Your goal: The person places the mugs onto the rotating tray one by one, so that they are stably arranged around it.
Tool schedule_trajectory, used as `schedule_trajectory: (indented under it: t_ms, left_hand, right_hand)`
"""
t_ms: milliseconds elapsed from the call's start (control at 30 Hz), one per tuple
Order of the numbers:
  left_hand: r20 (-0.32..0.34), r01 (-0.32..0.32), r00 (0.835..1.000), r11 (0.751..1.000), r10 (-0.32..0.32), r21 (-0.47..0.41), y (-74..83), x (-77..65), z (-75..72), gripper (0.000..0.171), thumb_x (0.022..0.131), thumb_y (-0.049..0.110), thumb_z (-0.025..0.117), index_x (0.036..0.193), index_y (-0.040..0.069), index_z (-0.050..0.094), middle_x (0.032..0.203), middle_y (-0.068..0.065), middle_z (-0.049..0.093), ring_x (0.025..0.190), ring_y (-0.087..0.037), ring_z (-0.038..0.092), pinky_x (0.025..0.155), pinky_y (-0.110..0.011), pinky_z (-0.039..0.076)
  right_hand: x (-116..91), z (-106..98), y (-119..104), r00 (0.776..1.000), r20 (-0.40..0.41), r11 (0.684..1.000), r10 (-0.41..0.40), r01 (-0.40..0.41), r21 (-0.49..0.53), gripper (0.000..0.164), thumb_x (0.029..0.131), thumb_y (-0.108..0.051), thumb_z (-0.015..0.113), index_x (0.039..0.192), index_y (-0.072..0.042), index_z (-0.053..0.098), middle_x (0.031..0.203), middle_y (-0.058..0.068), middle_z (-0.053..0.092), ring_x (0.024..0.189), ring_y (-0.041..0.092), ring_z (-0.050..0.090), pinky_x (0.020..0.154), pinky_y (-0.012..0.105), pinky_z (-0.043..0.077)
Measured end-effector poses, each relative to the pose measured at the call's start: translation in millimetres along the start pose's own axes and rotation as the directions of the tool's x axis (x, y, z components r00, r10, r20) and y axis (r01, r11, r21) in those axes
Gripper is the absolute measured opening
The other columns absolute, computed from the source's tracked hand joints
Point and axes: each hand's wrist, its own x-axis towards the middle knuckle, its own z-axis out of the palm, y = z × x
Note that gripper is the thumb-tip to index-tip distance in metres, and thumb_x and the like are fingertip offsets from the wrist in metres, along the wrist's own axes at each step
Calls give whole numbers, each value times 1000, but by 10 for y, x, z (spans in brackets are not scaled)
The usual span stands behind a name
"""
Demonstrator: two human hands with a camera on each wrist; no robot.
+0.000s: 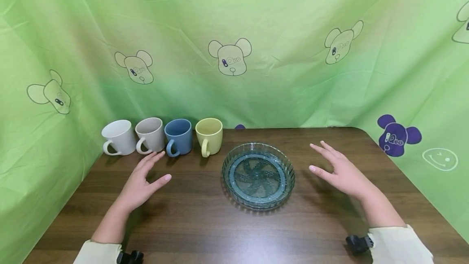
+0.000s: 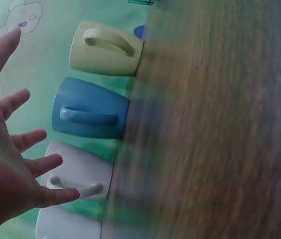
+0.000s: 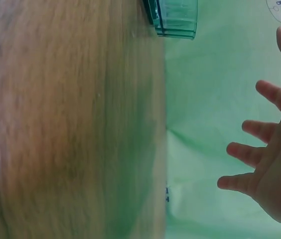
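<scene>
Along the back left of the table stand a white mug (image 1: pixel 122 137), a pale grey mug (image 1: pixel 153 133), a blue mug (image 1: pixel 181 135) and a yellow mug (image 1: pixel 211 133), all upright with handles toward the front. A round, ridged glass dish (image 1: pixel 258 178) of bluish-green tint lies right of them. My left hand (image 1: pixel 141 186) hovers in front of the grey and blue mugs, fingers spread and holding nothing. To the right of the dish, my right hand (image 1: pixel 342 172) is held over the table, its fingers also spread and nothing in them.
The brown wooden table (image 1: pixel 198 223) backs onto a green cloth (image 1: pixel 286 93) printed with bear heads, which also hangs along both sides. A black wrist strap (image 1: pixel 359 244) sits at the right sleeve, another (image 1: pixel 130 257) at the left.
</scene>
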Motion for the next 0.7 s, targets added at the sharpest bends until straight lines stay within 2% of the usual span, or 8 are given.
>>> schedule_trajectory:
  t_ms: [400,700]
  left_hand:
    - [-12,23,1000,998,-24,-63,72,73,96,64,89,31,73,145,13,47,151,-19,33,138,-41,29,106,-67,30]
    - [-44,11,999,988,-18,-151,120,163,194,70,82,25,80,144,14,48,149,-16,38,136,-35,35,108,-61,33]
  right_hand:
    - [56,84,-35,999,-38,997,-28,31,71,63,92,-31,69,147,-16,43,154,27,26,131,57,32,95,77,31]
    - [105,133,-76,999,-34,989,-28,33,142,64,90,-29,71,146,-13,44,151,28,30,134,53,31,93,73,39]
